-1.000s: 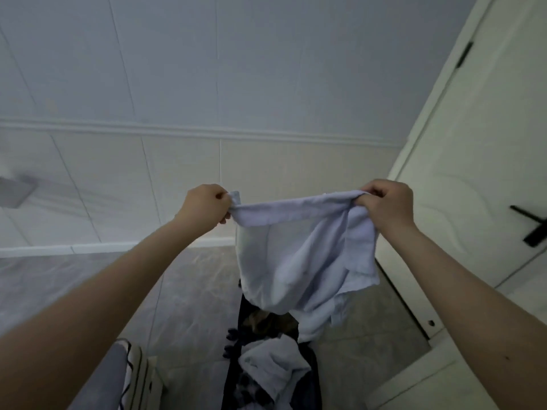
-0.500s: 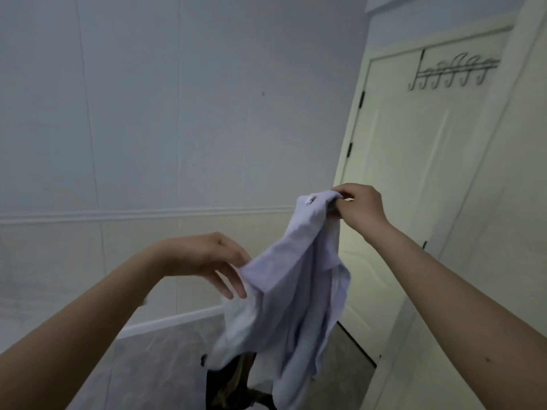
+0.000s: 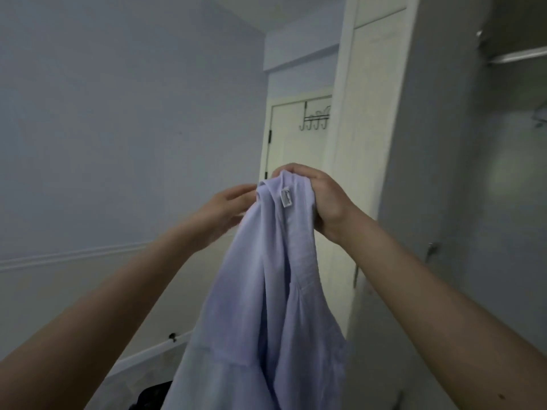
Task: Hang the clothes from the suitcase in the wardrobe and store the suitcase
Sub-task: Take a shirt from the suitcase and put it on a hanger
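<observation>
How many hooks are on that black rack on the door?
4 hooks show, in a row along the rack's bottom on the door. The wardrobe hides the rack's right end, so there may be more.

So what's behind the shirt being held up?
Behind the shirt, gripped by the right hand, a cream door with hooks shows above it. Its lower part is covered.

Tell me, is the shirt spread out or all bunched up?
Bunched up. The right hand grips the shirt at its top, and the cloth hangs down in folds.
</observation>
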A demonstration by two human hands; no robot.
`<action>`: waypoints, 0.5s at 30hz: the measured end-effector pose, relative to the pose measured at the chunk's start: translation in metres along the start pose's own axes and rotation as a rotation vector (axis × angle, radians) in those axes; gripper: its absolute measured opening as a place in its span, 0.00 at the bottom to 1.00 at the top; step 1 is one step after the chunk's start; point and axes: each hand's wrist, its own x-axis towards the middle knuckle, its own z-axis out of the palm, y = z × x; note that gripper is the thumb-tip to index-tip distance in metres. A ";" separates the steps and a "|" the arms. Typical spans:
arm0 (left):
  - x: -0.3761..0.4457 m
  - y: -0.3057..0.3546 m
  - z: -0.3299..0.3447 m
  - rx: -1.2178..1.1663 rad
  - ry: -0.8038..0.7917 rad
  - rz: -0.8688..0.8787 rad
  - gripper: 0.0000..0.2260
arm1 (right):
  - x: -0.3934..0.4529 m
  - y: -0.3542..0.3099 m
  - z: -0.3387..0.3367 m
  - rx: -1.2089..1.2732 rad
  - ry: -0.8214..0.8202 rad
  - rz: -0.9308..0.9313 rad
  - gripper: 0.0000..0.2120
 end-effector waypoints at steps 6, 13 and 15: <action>-0.012 0.028 0.093 -0.210 -0.416 -0.113 0.11 | -0.072 -0.046 -0.076 0.044 0.058 -0.059 0.10; -0.009 0.032 0.216 0.039 -0.250 0.008 0.10 | -0.170 -0.053 -0.170 0.016 0.316 0.110 0.16; -0.008 0.034 0.253 0.031 -0.213 0.044 0.12 | -0.199 -0.054 -0.196 -0.080 0.414 0.144 0.12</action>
